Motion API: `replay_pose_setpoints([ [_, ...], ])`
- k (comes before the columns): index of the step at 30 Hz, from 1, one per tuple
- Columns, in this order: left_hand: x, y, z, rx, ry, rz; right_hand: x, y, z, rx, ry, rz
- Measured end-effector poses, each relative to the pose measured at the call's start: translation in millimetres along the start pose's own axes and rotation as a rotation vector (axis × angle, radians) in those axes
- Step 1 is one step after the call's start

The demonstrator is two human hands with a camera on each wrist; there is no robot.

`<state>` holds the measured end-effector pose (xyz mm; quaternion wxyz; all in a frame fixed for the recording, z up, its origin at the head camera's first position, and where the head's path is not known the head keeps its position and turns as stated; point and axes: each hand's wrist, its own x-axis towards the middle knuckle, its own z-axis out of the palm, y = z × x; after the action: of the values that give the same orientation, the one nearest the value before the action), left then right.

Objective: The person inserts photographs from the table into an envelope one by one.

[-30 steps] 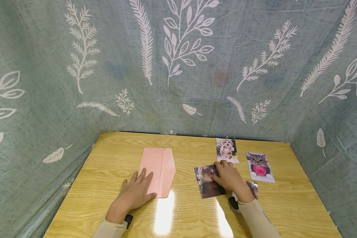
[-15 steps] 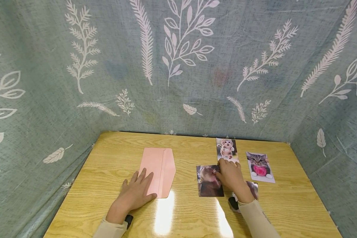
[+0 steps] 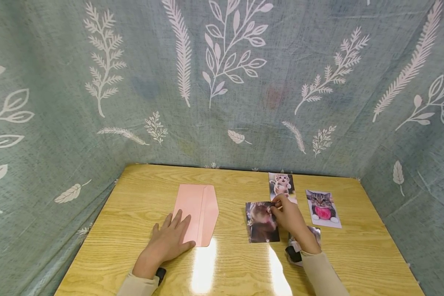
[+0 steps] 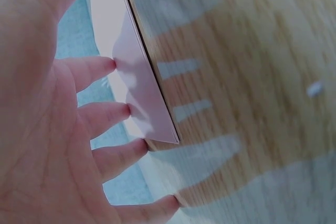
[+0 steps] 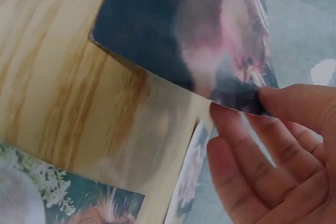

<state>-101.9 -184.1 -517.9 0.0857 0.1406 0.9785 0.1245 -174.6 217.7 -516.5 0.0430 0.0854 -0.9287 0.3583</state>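
Note:
My left hand (image 3: 168, 242) lies with spread, straight fingers on the lower left part of a pink envelope (image 3: 196, 205). In the left wrist view, some fingertips touch the envelope (image 4: 142, 87) and others the wood. My right hand (image 3: 290, 216) pinches the upper right corner of a dark animal photo (image 3: 262, 222) between thumb and fingers. From the right wrist, that photo (image 5: 210, 30) shows its near edge lifted off the table, thumb on top and fingers beneath. Just beyond the hand is a kitten photo (image 3: 281, 185).
A photo of a cat with a pink ball (image 3: 323, 207) lies at the right. Another photo (image 3: 314, 233) is partly hidden under my right wrist. All rest on a wooden table (image 3: 237, 263); a leaf-patterned cloth (image 3: 222, 123) hangs behind and along the sides.
My right hand has gone from resting on the dark photo to pinching its corner. The photo has straightened and its edge has risen. My left hand has stayed on the envelope.

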Motion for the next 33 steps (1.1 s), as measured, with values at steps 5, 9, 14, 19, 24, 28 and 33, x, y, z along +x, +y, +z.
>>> replay_pose_setpoints([
  [5,-0.5,-0.7,0.8,0.002,0.000,0.000,0.6,-0.5,-0.7,0.130,0.043,0.006],
  [9,-0.4,-1.5,1.7,-0.012,0.003,0.002,2.1,-4.3,-2.7,0.348,0.009,0.099],
  [14,-1.7,-0.7,0.0,-0.012,-0.006,0.001,4.2,-7.8,-7.1,0.582,-0.045,0.194],
  [19,-2.0,-1.1,0.7,-0.001,-0.011,0.003,6.5,-10.6,-4.8,0.696,-0.048,0.204],
  [24,-1.3,-2.5,2.4,-0.001,-0.015,-0.001,11.3,-16.3,1.7,0.734,-0.053,0.209],
  [28,-0.7,-3.4,3.0,-0.007,-0.020,-0.004,14.8,-20.9,5.9,0.746,-0.073,0.200],
  [33,-0.1,-5.0,3.3,-0.001,-0.020,-0.004,20.0,-24.2,12.6,0.756,-0.080,0.194],
])
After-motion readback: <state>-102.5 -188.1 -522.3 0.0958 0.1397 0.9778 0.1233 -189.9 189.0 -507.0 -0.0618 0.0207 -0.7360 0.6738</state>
